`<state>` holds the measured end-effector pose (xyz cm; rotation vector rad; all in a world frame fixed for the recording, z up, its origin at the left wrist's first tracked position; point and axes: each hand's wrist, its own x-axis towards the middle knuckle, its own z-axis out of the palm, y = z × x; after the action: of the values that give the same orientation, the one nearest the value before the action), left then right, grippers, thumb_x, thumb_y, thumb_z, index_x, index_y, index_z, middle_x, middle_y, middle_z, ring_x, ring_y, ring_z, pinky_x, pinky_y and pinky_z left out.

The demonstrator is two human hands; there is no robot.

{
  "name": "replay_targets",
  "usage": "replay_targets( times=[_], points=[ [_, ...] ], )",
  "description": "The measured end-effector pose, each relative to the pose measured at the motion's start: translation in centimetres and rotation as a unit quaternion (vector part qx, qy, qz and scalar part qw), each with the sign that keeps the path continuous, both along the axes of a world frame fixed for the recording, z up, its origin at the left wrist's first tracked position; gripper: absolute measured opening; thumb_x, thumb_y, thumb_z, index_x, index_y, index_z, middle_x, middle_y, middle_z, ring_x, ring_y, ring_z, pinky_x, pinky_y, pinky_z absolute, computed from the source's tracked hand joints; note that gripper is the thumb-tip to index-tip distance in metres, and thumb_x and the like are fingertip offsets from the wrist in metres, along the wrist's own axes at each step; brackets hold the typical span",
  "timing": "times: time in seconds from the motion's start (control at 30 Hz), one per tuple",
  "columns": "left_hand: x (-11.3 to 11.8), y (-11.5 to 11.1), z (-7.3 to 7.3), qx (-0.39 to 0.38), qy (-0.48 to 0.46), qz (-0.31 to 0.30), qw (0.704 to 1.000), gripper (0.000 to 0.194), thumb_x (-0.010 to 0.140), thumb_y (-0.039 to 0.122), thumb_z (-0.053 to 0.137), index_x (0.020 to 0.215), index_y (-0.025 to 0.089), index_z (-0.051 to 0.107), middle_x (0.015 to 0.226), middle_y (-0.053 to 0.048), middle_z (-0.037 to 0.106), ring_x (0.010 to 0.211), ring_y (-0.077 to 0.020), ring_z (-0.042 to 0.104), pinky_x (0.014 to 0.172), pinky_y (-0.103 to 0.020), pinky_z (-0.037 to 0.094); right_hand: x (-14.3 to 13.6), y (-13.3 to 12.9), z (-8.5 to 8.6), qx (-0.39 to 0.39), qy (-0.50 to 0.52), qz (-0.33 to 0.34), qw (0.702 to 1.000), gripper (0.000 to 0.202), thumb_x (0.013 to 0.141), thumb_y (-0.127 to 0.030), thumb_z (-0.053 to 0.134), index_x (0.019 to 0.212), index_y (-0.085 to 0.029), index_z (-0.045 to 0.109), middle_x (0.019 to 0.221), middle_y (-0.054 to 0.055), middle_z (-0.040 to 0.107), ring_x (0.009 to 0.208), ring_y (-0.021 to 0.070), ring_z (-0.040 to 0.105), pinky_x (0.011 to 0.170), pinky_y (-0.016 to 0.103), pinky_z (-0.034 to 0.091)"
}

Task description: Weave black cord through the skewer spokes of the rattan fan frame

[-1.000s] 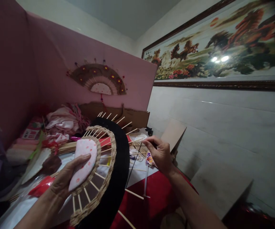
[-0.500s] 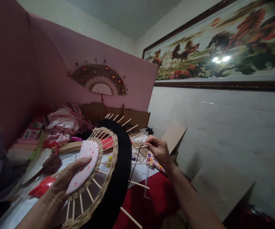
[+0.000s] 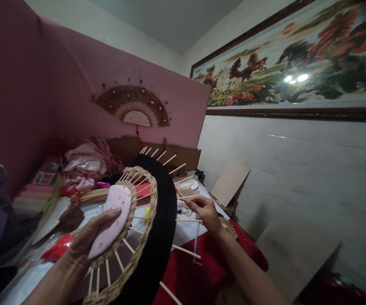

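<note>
My left hand (image 3: 90, 237) grips the half-round centre of a fan (image 3: 114, 216), thumb over its white padding with orange spots. Thin wooden sticks fan out from it through a braided straw band (image 3: 152, 203) and a wide black band (image 3: 166, 203), their tips sticking out past the black edge. At the fan's right side my right hand (image 3: 203, 209) is pinched closed beside the tips of two sticks. A dark strand shows at its fingertips, only faintly.
A finished brown fan (image 3: 135, 106) hangs on the pink panel (image 3: 183, 101). Pink cloth (image 3: 86, 163), a red packet (image 3: 57, 248) and bundled sticks lie left on the table. A cardboard piece (image 3: 230, 182) leans on the right wall; red cloth (image 3: 211, 262) lies below.
My right hand has moved slightly down, and the dark strand that hung from it along the fan's edge no longer shows there. The fan has tilted slightly; my left hand keeps its hold.
</note>
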<state>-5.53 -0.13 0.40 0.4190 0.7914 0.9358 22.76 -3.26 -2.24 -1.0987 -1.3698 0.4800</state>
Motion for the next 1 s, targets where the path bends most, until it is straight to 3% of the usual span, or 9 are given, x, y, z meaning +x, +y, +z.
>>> replay_targets(
  times=[0.13, 0.3, 0.47, 0.63, 0.83, 1.0],
  points=[
    [-0.1, -0.4, 0.5, 0.001, 0.026, -0.094, 0.995, 0.030, 0.077, 0.011, 0.047, 0.100, -0.005, 0.061, 0.057, -0.018, 0.068, 0.050, -0.0292, 0.065, 0.051, -0.038, 0.055, 1.2, 0.6, 1.7, 0.047, -0.024, -0.053, 0.997, 0.019, 0.072, -0.037, 0.064, 0.070, -0.017, 0.066, 0.066, 0.001, 0.061, 0.062, 0.0131, 0.053, 0.057, 0.024, 0.041],
    [0.2, -1.0, 0.8, 0.012, 0.061, -0.102, 0.993, 0.026, 0.074, 0.009, 0.050, 0.092, -0.006, 0.063, 0.058, -0.019, 0.068, 0.051, -0.0290, 0.065, 0.051, -0.036, 0.054, 1.3, 0.5, 4.5, 0.099, -0.109, -0.105, 0.983, 0.016, 0.076, -0.033, 0.061, 0.072, -0.018, 0.065, 0.068, 0.002, 0.062, 0.066, 0.0144, 0.055, 0.061, 0.025, 0.042],
    [0.6, -1.3, 0.6, 0.024, 0.090, -0.093, 0.991, 0.026, 0.070, 0.009, 0.053, 0.090, -0.002, 0.065, 0.059, -0.017, 0.069, 0.051, -0.0303, 0.066, 0.050, -0.038, 0.054, 1.2, -0.3, 6.7, 0.162, -0.234, -0.151, 0.947, 0.013, 0.080, -0.028, 0.058, 0.072, -0.019, 0.064, 0.071, 0.002, 0.061, 0.067, 0.0142, 0.053, 0.063, 0.026, 0.041],
    [0.1, -1.2, 0.8, 0.011, 0.061, -0.105, 0.993, 0.025, 0.070, 0.009, 0.053, 0.088, -0.003, 0.065, 0.060, -0.020, 0.068, 0.056, -0.0337, 0.066, 0.053, -0.040, 0.055, 1.1, -1.3, 7.0, 0.186, -0.294, -0.180, 0.920, 0.011, 0.081, -0.027, 0.058, 0.073, -0.020, 0.062, 0.068, 0.002, 0.058, 0.062, 0.0132, 0.050, 0.061, 0.026, 0.039],
    [-0.1, -0.4, 0.3, 0.016, 0.072, -0.120, 0.990, 0.021, 0.071, 0.010, 0.055, 0.080, -0.006, 0.066, 0.062, -0.023, 0.067, 0.051, -0.0315, 0.065, 0.052, -0.038, 0.055, 1.3, -2.0, 6.6, 0.202, -0.279, -0.226, 0.911, 0.012, 0.081, -0.027, 0.058, 0.071, -0.020, 0.061, 0.065, 0.000, 0.056, 0.059, 0.0130, 0.048, 0.057, 0.026, 0.038],
    [0.1, -0.2, -0.3, 0.030, 0.101, -0.133, 0.986, 0.020, 0.068, 0.008, 0.059, 0.081, -0.005, 0.066, 0.065, -0.023, 0.068, 0.053, -0.0313, 0.066, 0.051, -0.035, 0.055, 1.4, -1.6, 7.5, 0.209, -0.292, -0.185, 0.915, 0.010, 0.080, -0.027, 0.060, 0.073, -0.021, 0.063, 0.068, 0.002, 0.058, 0.061, 0.0136, 0.050, 0.060, 0.027, 0.039]
  ],
)
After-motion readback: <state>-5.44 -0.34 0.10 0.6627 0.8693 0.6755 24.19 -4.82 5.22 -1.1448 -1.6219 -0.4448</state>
